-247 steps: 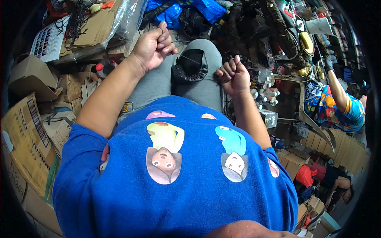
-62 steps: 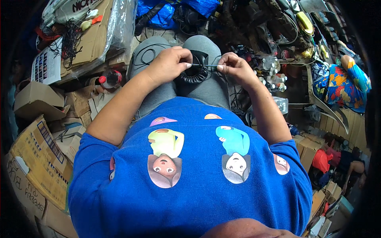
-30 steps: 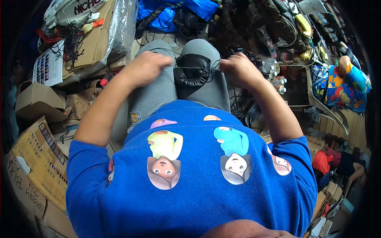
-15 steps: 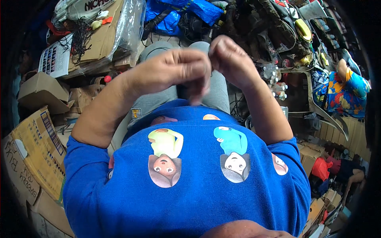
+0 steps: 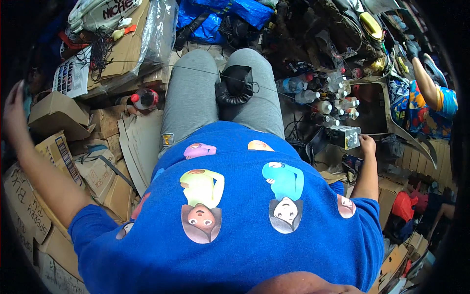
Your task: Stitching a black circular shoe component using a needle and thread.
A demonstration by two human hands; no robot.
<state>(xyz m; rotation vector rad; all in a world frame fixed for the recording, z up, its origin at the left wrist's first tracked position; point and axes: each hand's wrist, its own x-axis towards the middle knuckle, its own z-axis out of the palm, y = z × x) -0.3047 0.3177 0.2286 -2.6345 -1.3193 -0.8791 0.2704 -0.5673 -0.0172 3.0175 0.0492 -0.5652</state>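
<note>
On my lap, between the thighs, lies a black shoe upper (image 5: 236, 83) with a gathered, ridged edge. A thin dark thread (image 5: 171, 65) runs from it in taut lines toward both sides. My left hand (image 5: 15, 110) is stretched out to the far left, its fingers pinched together and slightly blurred. On the right, my right hand (image 5: 368, 145) is closed in a pinch beside a clear square container (image 5: 345, 137). Both hands appear to hold the thread's lengths, though the stretch close to each hand is too fine to follow.
Several plastic bottles (image 5: 335, 81) stand at the right of my knees. A dark-capped bottle with a red top (image 5: 145, 99) and cardboard boxes (image 5: 58, 115) sit at left. Another person's arm (image 5: 425, 83) shows at far right, near a curved metal frame (image 5: 409, 137).
My hands have parted from close together above my lap and swung wide to left and right. The black shoe upper and the taut thread have come into sight.
</note>
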